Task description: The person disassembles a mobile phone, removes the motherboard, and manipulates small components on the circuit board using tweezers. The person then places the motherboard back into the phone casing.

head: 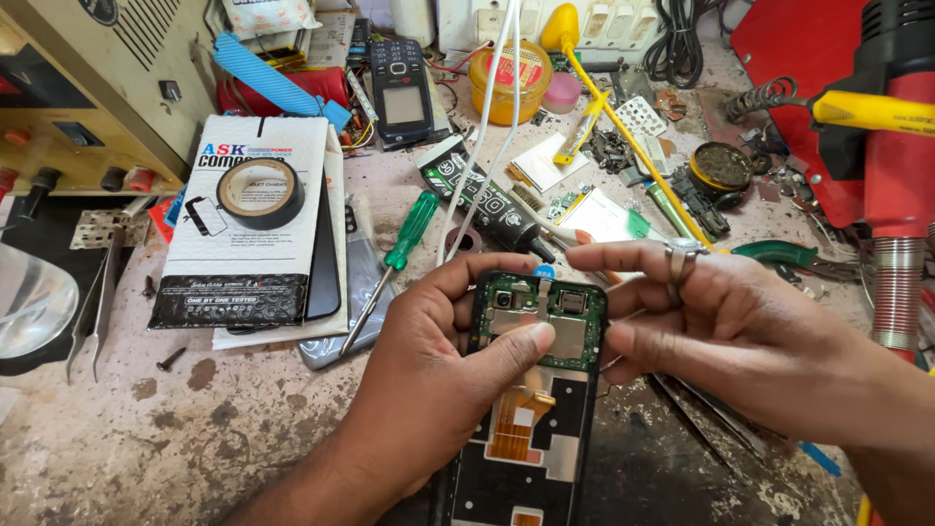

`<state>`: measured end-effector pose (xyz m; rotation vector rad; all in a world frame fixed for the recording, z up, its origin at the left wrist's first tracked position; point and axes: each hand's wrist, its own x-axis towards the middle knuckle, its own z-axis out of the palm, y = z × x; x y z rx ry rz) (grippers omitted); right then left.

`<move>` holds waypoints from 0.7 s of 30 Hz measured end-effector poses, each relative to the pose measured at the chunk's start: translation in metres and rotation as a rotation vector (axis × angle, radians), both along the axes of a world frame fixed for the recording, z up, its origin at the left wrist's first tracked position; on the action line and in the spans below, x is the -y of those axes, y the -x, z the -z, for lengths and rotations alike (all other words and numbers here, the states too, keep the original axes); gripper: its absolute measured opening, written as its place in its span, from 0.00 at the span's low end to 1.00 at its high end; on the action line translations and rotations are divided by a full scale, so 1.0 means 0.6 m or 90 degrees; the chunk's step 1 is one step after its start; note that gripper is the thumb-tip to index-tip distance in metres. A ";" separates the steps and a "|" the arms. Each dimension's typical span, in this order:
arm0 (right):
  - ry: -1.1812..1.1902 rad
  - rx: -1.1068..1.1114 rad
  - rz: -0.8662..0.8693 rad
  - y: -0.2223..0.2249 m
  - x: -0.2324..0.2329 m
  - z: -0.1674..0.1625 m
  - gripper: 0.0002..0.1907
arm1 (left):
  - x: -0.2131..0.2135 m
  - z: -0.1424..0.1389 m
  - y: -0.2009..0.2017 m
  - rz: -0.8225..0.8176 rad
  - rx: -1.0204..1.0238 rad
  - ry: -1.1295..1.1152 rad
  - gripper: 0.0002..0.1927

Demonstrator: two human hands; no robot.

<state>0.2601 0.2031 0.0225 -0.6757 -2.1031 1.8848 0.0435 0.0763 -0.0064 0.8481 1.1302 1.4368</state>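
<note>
An opened smartphone point(531, 429) with its back removed lies in front of me, showing a green circuit board at the top and an orange flex cable lower down. My left hand point(429, 380) grips its left edge, thumb pressed on the metal shield of the board. My right hand point(721, 321), with a ring on one finger, hovers at the phone's upper right edge. Its fingertips are pinched near a small blue tab at the top of the board, and I cannot tell whether they hold it.
A green-handled screwdriver point(390, 263) lies left of the phone. A roll of black tape point(259, 192) sits on a white package. Tweezers point(97, 302), a keypad phone point(402, 90), a yellow jar point(509, 78), green pliers point(779, 255) and a red hot-air tool point(896, 195) surround the cluttered bench.
</note>
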 end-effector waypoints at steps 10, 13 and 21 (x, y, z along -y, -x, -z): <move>0.139 0.009 0.079 0.005 -0.010 0.027 0.24 | -0.002 0.005 -0.003 -0.030 -0.018 -0.017 0.21; 0.114 -0.003 0.108 0.009 -0.005 0.033 0.22 | -0.002 0.004 -0.007 -0.041 -0.024 -0.005 0.22; 0.100 -0.048 0.060 0.007 -0.002 0.024 0.21 | 0.005 -0.008 -0.005 -0.045 -0.154 -0.017 0.25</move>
